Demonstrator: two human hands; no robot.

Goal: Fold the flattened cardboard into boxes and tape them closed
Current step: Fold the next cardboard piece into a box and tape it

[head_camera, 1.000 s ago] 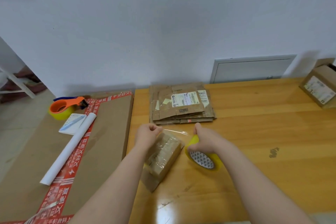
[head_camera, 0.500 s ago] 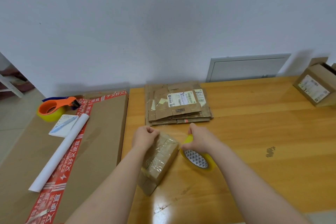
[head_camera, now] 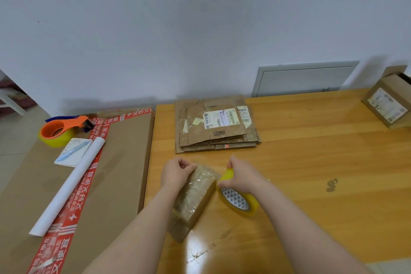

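Observation:
A small cardboard box (head_camera: 195, 198) wrapped in clear tape lies tilted on the wooden table (head_camera: 311, 162). My left hand (head_camera: 176, 173) is curled over its far left end, fingers pinched at the top edge. My right hand (head_camera: 241, 176) grips a yellow-edged roll of clear tape (head_camera: 236, 199) standing on edge just right of the box. A clear strip of tape spans from the roll to the box's far end. A stack of flattened cardboard (head_camera: 215, 124) with a white label lies behind the hands.
A large flat carton (head_camera: 111, 184) with red printed tape lies left of the table, carrying an orange tape dispenser (head_camera: 62, 129), a notepad with a pen (head_camera: 73, 151) and a white paper roll (head_camera: 69, 184). An assembled box (head_camera: 389, 104) stands at the far right.
Both hands stay on the box and the roll. The strip between them has shortened as the roll has come closer to the box; the camera has shifted slightly.

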